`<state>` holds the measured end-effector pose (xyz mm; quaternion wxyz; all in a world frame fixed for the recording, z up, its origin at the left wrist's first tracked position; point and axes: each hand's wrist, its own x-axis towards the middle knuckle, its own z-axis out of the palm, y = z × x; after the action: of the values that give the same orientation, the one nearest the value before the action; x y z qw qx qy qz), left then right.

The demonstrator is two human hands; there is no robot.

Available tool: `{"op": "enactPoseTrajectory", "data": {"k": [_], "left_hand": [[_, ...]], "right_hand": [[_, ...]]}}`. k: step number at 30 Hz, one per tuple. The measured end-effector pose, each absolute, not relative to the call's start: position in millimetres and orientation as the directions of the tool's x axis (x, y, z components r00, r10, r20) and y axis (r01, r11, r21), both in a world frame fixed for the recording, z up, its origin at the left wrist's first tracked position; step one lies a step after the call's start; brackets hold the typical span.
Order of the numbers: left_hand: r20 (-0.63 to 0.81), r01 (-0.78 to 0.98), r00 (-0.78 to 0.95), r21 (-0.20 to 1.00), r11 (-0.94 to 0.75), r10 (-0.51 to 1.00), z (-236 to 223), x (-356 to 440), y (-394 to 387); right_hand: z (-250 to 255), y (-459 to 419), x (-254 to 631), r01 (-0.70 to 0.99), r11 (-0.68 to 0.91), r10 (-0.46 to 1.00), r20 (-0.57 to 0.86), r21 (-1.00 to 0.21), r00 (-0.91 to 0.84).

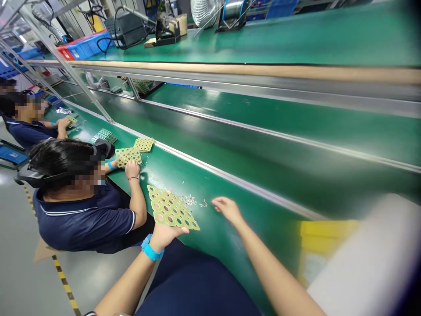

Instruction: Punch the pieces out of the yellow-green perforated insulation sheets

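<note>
My left hand [165, 235] grips a yellow-green circuit board panel [174, 210] by its near edge, thumb along the rim. Rows of large round holes run across the panel, which is held tilted above the green bench. Just past its right edge lies a pile of tiny white and silver parts [190, 200], with a few loose ones [203, 203] to the right. My right hand [228, 210] hovers beside these loose parts, thumb and fingers pinched together. Whether something tiny sits in the pinch is too small to make out.
A co-worker [79, 197] sits close on my left, handling a similar panel [128, 156]. A metal rail [237, 177] borders the bench at the back, below a raised shelf [296, 39]. At right are a yellow bin [324, 235] and a blurred white surface [371, 259].
</note>
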<state>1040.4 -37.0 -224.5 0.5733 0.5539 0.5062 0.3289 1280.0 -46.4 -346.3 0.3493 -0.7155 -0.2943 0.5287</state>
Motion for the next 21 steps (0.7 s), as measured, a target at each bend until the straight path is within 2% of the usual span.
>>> {"op": "enactPoseTrajectory", "data": {"k": [6,13,17,21], "left_hand": [[-0.198,0.273,0.319,0.956,0.111,0.927,-217.7,1049.2,-34.6],[-0.192,0.280,0.370,0.956,0.088,0.909,-207.0,1060.0,-33.8],[-0.182,0.253,0.325,0.962,0.100,0.928,-209.6,1055.5,-36.7],[-0.175,0.289,0.305,0.954,0.084,0.936,-213.0,1049.7,-42.5]], "right_hand": [[-316.3,-57.8,1277.8,-0.029,-0.492,0.818,-0.472,-0.870,0.329],[-327.9,-62.4,1277.8,-0.094,-0.572,0.751,-0.566,-0.815,0.339],[-313.5,-72.3,1280.0,-0.201,-0.490,0.763,-0.529,-0.848,0.371],[-272.7,-88.9,1281.8,-0.326,-0.388,0.801,-0.490,-0.862,0.342]]}}
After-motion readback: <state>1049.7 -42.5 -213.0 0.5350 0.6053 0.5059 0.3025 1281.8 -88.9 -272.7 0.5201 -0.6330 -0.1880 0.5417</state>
